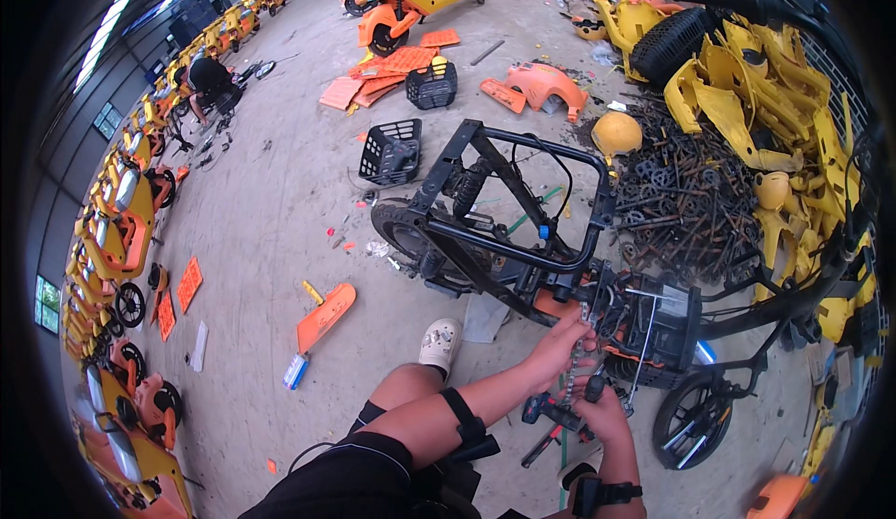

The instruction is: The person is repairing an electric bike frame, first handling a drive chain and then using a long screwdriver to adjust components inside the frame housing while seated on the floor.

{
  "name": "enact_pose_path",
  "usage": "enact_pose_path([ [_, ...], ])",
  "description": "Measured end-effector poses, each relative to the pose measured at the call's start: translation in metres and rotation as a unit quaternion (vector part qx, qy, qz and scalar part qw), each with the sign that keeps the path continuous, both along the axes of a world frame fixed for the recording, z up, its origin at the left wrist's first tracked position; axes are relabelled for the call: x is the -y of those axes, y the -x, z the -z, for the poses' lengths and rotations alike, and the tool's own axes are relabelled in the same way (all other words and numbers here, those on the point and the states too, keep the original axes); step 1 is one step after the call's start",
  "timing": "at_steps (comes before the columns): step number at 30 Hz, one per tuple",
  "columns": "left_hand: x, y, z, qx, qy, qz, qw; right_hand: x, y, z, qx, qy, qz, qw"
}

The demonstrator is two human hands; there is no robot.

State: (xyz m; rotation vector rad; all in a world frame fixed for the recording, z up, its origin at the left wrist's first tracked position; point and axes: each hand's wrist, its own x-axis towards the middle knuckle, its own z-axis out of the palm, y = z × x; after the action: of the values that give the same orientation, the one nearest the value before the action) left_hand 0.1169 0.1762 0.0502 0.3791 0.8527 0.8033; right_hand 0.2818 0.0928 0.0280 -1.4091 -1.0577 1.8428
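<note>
A metal chain (pixel 568 381) hangs beside the black frame (pixel 511 250) of a stripped scooter. The fingers of my left hand (pixel 558 343) are closed on its upper part, close to the frame's middle. Just below, my right hand (pixel 605 418) is closed beside the chain's lower end. A dark, round-ended piece (pixel 595 387) shows at its fingers; I cannot make out what it is. A dark power drill (pixel 553 413) with red parts appears left of that hand, partly overlapped. Right of the chain is a black ribbed housing (pixel 665 332) with a thin metal rod across it.
The scooter's rear wheel (pixel 411 230) and front wheel (pixel 693 421) flank the work. Rusty metal parts (pixel 686 206) and yellow panels (pixel 747 99) are piled at right. A black basket (pixel 390 152) and an orange panel (pixel 327 316) lie leftward. Another person (pixel 207 78) crouches far left, near parked scooters.
</note>
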Motion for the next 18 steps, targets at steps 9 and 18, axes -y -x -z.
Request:
enact_pose_path([
  [9,0.032,0.017,0.008,-0.019,0.003,-0.022,1.000,0.030,0.015,-0.002,-0.042,-0.002,-0.054,0.998],
  [18,0.052,0.039,0.024,-0.100,0.004,0.038,0.994,0.038,0.031,-0.027,-0.194,0.047,-0.022,0.980],
])
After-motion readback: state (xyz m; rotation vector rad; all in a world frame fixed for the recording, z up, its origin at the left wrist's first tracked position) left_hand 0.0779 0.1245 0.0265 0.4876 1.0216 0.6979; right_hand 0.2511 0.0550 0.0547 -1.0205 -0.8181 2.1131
